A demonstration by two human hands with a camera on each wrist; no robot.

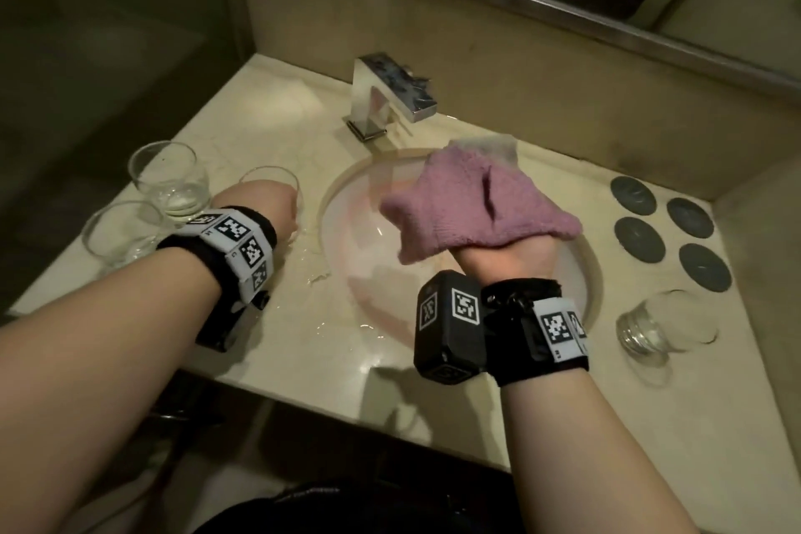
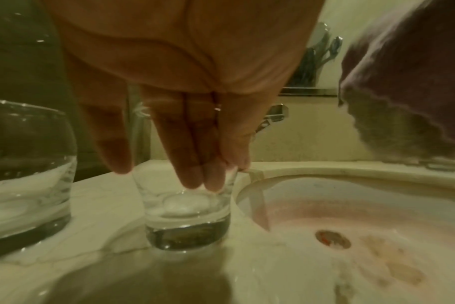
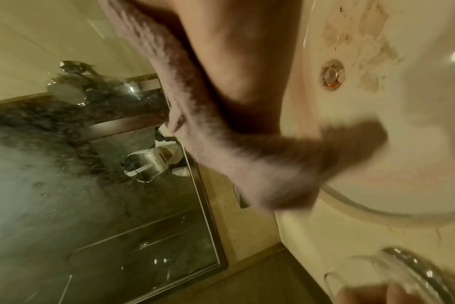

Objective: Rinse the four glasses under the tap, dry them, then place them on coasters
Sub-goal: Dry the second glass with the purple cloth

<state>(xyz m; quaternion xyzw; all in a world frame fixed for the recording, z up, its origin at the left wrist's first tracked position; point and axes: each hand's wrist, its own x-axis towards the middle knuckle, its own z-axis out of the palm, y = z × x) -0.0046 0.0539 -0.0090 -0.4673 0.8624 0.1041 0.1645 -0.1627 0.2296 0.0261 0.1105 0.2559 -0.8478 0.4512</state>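
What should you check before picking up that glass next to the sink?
1. Left hand on the glass by the sink: ok, straight fingers reach into it, thumb outside; no firm grip yet.
2. That glass upright on the counter: ok.
3. Right hand holding the pink cloth ready: ok.
4. Four coasters free: ok, nothing on them.
5. Glass near the coasters safe: not ok, it lies on its side.
6. Tap off: cannot tell for sure; no stream shows.
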